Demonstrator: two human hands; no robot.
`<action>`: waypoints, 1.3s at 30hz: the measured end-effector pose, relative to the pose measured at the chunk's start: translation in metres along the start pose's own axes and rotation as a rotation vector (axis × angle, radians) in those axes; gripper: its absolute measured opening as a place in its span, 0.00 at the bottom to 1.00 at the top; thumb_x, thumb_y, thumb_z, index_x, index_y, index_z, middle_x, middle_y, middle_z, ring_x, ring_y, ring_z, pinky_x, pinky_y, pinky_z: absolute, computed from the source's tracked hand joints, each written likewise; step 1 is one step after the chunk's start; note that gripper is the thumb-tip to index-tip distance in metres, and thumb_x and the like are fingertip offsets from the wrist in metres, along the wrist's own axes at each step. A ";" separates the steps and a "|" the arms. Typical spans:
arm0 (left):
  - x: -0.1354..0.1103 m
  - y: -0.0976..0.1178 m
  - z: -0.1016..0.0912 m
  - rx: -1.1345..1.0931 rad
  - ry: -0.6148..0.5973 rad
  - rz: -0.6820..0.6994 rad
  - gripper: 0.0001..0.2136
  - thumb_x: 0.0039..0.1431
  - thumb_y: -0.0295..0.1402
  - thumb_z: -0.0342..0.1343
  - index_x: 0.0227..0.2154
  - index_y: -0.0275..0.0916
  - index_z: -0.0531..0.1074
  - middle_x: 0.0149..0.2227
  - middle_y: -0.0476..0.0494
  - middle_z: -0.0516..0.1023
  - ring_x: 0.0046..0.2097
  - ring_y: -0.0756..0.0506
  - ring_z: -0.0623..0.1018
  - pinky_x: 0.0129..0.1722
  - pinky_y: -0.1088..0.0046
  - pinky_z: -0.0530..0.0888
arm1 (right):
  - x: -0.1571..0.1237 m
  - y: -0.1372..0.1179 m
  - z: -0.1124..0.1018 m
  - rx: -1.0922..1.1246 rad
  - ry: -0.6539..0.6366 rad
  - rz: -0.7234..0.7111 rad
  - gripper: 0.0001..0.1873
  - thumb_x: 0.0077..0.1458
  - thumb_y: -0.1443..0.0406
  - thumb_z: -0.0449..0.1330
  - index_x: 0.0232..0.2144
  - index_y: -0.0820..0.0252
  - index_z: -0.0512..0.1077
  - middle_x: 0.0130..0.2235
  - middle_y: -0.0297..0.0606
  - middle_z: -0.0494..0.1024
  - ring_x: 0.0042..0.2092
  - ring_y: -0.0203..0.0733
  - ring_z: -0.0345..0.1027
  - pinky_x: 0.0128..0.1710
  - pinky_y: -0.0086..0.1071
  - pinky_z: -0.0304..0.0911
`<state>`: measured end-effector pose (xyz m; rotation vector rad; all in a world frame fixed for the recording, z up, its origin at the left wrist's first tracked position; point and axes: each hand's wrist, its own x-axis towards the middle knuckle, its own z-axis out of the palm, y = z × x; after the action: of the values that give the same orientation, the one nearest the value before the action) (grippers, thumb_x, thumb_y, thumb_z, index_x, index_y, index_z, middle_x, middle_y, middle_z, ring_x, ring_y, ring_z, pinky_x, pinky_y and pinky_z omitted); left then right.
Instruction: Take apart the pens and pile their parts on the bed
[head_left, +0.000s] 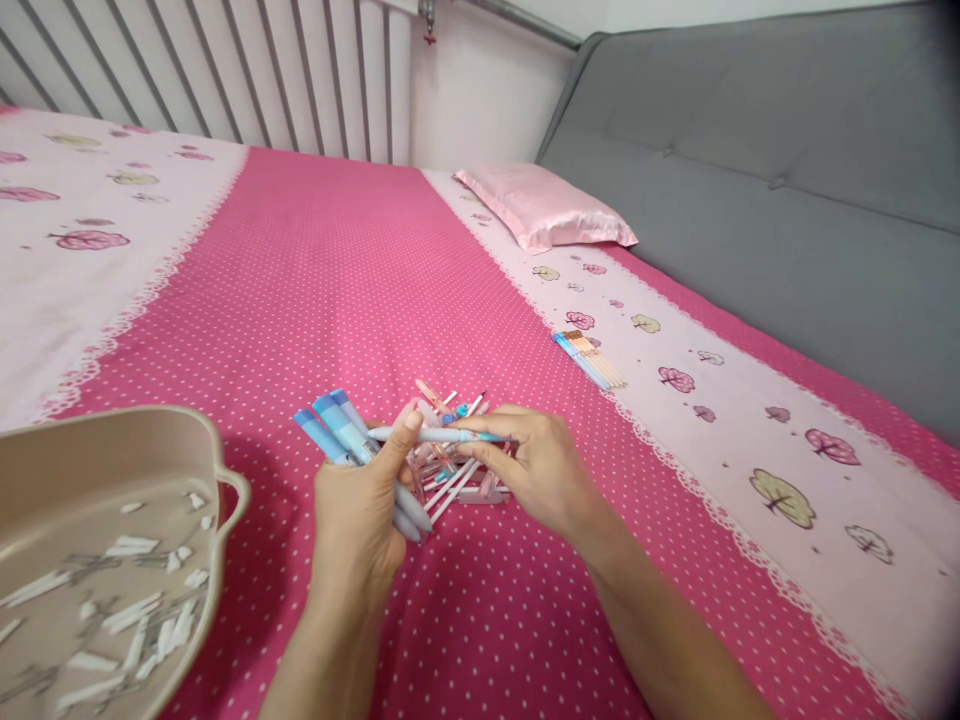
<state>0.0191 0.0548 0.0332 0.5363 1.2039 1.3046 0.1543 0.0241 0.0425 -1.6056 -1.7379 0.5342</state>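
Observation:
My left hand [358, 510] is wrapped around several pens [337, 425] with blue caps and pale barrels, which slant across the palm. A single light-blue pen [439, 435] lies level between both hands. Its left end is under my left thumb, while the fingertips of my right hand [544, 460] pinch its blue right end. Below and behind this pen, a loose pile of pens and thin white refills [457, 480] with pink and blue parts rests on the bedspread. My hands partly hide the pile.
At left stands a beige handled basin [214, 450] holding white pieces and small clips or strips. A row of blue and tan pens [589, 360] lies to the right on the pink dotted bedspread [337, 260]. Farther back are a pink pillow [544, 205] and a grey headboard [750, 130].

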 end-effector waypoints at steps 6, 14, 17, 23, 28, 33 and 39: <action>0.000 0.003 -0.003 0.033 -0.180 0.004 0.19 0.34 0.33 0.67 0.33 0.37 0.70 0.13 0.57 0.64 0.14 0.56 0.62 0.12 0.84 0.60 | 0.002 0.006 -0.004 -0.009 0.052 0.004 0.11 0.52 0.66 0.58 0.38 0.52 0.76 0.32 0.35 0.77 0.32 0.37 0.67 0.32 0.30 0.60; 0.001 0.008 -0.011 0.099 -0.341 0.069 0.13 0.39 0.30 0.63 0.32 0.36 0.74 0.13 0.57 0.63 0.14 0.57 0.61 0.11 0.86 0.61 | 0.004 0.016 -0.018 0.110 -0.025 0.051 0.11 0.52 0.63 0.57 0.39 0.55 0.75 0.34 0.37 0.78 0.33 0.38 0.68 0.32 0.31 0.60; 0.000 0.007 -0.010 0.199 -0.271 0.104 0.13 0.39 0.33 0.63 0.31 0.36 0.74 0.11 0.57 0.62 0.12 0.55 0.61 0.09 0.81 0.62 | 0.005 0.019 -0.020 0.074 -0.011 0.048 0.11 0.52 0.62 0.58 0.38 0.55 0.76 0.34 0.37 0.77 0.32 0.38 0.67 0.32 0.31 0.59; 0.002 0.003 -0.007 0.334 -0.126 0.120 0.13 0.39 0.39 0.64 0.19 0.34 0.71 0.10 0.54 0.63 0.13 0.53 0.65 0.10 0.80 0.62 | 0.006 0.019 -0.020 -0.047 0.025 -0.029 0.11 0.52 0.63 0.58 0.38 0.54 0.76 0.31 0.36 0.76 0.32 0.37 0.65 0.32 0.31 0.57; 0.007 0.002 -0.009 0.425 -0.001 0.190 0.18 0.42 0.44 0.61 0.12 0.35 0.66 0.10 0.51 0.64 0.12 0.53 0.64 0.09 0.80 0.61 | 0.006 0.020 -0.020 -0.096 0.119 -0.056 0.10 0.50 0.67 0.59 0.36 0.53 0.77 0.31 0.36 0.75 0.32 0.38 0.65 0.32 0.31 0.57; 0.005 0.008 -0.008 0.378 0.084 0.169 0.16 0.41 0.41 0.62 0.12 0.35 0.66 0.10 0.52 0.64 0.11 0.52 0.64 0.07 0.79 0.61 | 0.007 0.026 -0.025 -0.119 0.244 -0.006 0.10 0.50 0.67 0.57 0.35 0.54 0.76 0.34 0.36 0.76 0.34 0.39 0.66 0.33 0.32 0.58; 0.001 0.010 -0.006 0.384 0.106 0.173 0.16 0.41 0.40 0.62 0.12 0.36 0.66 0.09 0.53 0.62 0.10 0.53 0.64 0.07 0.80 0.61 | 0.008 0.028 -0.027 -0.027 0.198 0.144 0.12 0.54 0.60 0.53 0.36 0.60 0.72 0.27 0.33 0.72 0.25 0.35 0.60 0.25 0.29 0.52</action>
<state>0.0092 0.0569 0.0393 0.8724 1.5369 1.2626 0.1934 0.0315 0.0422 -1.7491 -1.4981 0.4054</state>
